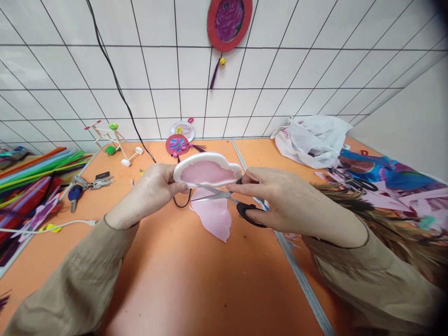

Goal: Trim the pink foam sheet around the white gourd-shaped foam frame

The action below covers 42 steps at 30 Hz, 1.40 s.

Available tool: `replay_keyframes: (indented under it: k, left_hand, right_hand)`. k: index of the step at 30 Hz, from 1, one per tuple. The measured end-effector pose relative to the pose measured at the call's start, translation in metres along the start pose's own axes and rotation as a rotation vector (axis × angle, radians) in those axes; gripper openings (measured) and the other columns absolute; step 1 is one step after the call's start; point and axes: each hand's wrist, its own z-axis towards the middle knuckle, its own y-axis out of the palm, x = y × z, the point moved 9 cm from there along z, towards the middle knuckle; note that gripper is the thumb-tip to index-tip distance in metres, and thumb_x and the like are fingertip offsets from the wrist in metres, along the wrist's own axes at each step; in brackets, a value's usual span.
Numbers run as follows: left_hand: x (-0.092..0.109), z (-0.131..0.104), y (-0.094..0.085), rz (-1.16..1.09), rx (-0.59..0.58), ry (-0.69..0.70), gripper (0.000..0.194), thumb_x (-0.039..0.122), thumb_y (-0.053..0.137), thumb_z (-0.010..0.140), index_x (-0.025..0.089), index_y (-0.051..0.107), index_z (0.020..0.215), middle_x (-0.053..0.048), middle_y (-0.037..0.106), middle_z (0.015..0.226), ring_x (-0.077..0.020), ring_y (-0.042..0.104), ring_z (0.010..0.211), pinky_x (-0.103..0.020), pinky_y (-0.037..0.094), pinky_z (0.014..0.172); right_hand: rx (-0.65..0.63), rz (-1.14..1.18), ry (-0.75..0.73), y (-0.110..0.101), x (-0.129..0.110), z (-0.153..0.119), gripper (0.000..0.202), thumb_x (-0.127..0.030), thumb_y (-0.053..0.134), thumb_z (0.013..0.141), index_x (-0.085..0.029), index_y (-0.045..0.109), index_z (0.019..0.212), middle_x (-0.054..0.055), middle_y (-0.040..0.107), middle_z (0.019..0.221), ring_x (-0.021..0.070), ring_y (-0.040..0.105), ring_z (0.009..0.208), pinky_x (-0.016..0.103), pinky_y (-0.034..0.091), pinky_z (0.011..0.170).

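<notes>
My left hand [157, 189] pinches the left end of a white cloud-shaped frame [206, 157] with pink material filling its inside. In my right hand [273, 198] is a pair of black-handled scissors [229, 194], with fingers in the handle loops. The scissor blades are parted and lie along the frame's lower edge, pointing left. A dark cord loop [182, 205] hangs below the frame near my left fingers. A pale pink sheet piece [213, 215] shows beneath the blades; whether it is joined to the frame I cannot tell.
Keys [94, 183], a small stick model [112, 140] and colourful pipe cleaners [42, 168] lie to the left. Round tasselled ornaments [177, 145] are by the tiled wall. On the right are a white plastic bag [311, 140], more scissors [360, 181], pink scraps [388, 198] and brown feathers [381, 228].
</notes>
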Motion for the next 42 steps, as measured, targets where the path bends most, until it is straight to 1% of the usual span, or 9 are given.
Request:
replay_keyframes:
  k: [5, 10, 12, 16, 19, 26, 31, 35, 42]
  left_hand:
    - [-0.007, 0.0, -0.001, 0.004, 0.02, -0.047, 0.015, 0.034, 0.067, 0.077, 0.021, 0.069, 0.069, -0.001, 0.067, 0.059, -0.0214, 0.065, 0.061, -0.03, 0.049, 0.054]
    - [-0.005, 0.0, -0.001, -0.003, 0.023, -0.023, 0.014, 0.033, 0.066, 0.078, 0.021, 0.07, 0.073, -0.002, 0.068, 0.063, -0.0218, 0.065, 0.064, -0.031, 0.05, 0.057]
    - [-0.005, 0.0, 0.0, -0.006, 0.028, -0.012, 0.014, 0.033, 0.065, 0.079, 0.021, 0.07, 0.074, -0.002, 0.068, 0.064, -0.0212, 0.065, 0.063, -0.03, 0.048, 0.056]
    - [-0.003, -0.001, -0.001, 0.038, 0.047, -0.006, 0.014, 0.032, 0.064, 0.08, 0.02, 0.069, 0.074, -0.001, 0.066, 0.061, -0.019, 0.062, 0.059, -0.028, 0.045, 0.053]
    - [-0.001, -0.002, 0.0, 0.073, 0.054, -0.007, 0.013, 0.031, 0.064, 0.08, 0.02, 0.069, 0.074, 0.0, 0.065, 0.06, -0.0177, 0.06, 0.058, -0.027, 0.043, 0.053]
    - [0.001, -0.001, -0.001, 0.075, 0.065, 0.012, 0.014, 0.032, 0.064, 0.081, 0.02, 0.069, 0.075, 0.001, 0.063, 0.059, -0.0165, 0.058, 0.057, -0.027, 0.041, 0.052]
    - [0.0, -0.001, -0.001, 0.066, 0.082, 0.002, 0.014, 0.03, 0.065, 0.081, 0.019, 0.069, 0.074, 0.001, 0.064, 0.059, -0.0167, 0.058, 0.057, -0.027, 0.041, 0.052]
    - [-0.001, -0.001, -0.001, 0.031, 0.091, 0.002, 0.014, 0.029, 0.064, 0.082, 0.018, 0.07, 0.076, 0.0, 0.066, 0.061, -0.0163, 0.058, 0.059, -0.027, 0.041, 0.053]
    - [-0.001, 0.001, -0.001, 0.025, 0.116, 0.024, 0.012, 0.025, 0.064, 0.081, 0.018, 0.072, 0.076, 0.0, 0.068, 0.063, -0.016, 0.057, 0.06, -0.028, 0.041, 0.055]
  right_hand:
    - [-0.004, 0.018, 0.018, 0.003, 0.0, 0.002, 0.043, -0.019, 0.06, 0.079, -0.028, 0.074, 0.119, 0.005, 0.06, 0.085, 0.018, 0.056, 0.073, 0.029, 0.035, 0.061]
    - [0.009, 0.029, 0.012, 0.003, -0.001, 0.001, 0.044, -0.019, 0.059, 0.08, -0.03, 0.073, 0.12, 0.006, 0.062, 0.087, 0.0189, 0.058, 0.074, 0.029, 0.036, 0.062]
    - [0.028, 0.019, 0.004, 0.002, -0.003, 0.001, 0.046, -0.018, 0.059, 0.079, -0.028, 0.072, 0.122, 0.006, 0.061, 0.087, 0.0186, 0.057, 0.073, 0.029, 0.035, 0.061]
    - [0.089, -0.05, -0.005, -0.001, -0.008, 0.001, 0.037, -0.018, 0.058, 0.078, -0.021, 0.075, 0.112, 0.007, 0.061, 0.086, 0.0185, 0.054, 0.071, 0.029, 0.031, 0.058]
    - [0.102, -0.09, -0.002, -0.002, -0.012, 0.001, 0.032, -0.019, 0.059, 0.077, -0.019, 0.076, 0.105, 0.006, 0.059, 0.083, 0.0175, 0.05, 0.068, 0.029, 0.029, 0.056]
    - [0.121, -0.104, -0.013, -0.004, -0.015, 0.0, 0.037, -0.018, 0.058, 0.077, -0.02, 0.075, 0.11, 0.006, 0.058, 0.082, 0.017, 0.048, 0.067, 0.029, 0.028, 0.056]
    - [0.124, -0.057, -0.006, -0.003, -0.015, 0.001, 0.041, -0.017, 0.058, 0.077, -0.02, 0.075, 0.115, 0.006, 0.059, 0.082, 0.0158, 0.048, 0.066, 0.027, 0.03, 0.055]
    - [0.142, -0.031, 0.013, -0.005, -0.018, 0.0, 0.044, -0.016, 0.06, 0.076, -0.023, 0.075, 0.117, 0.005, 0.058, 0.081, 0.0143, 0.046, 0.063, 0.026, 0.029, 0.054]
    - [0.156, 0.019, 0.037, -0.001, -0.017, -0.001, 0.043, -0.016, 0.06, 0.076, -0.021, 0.075, 0.115, 0.005, 0.059, 0.083, 0.0141, 0.047, 0.063, 0.027, 0.03, 0.055]
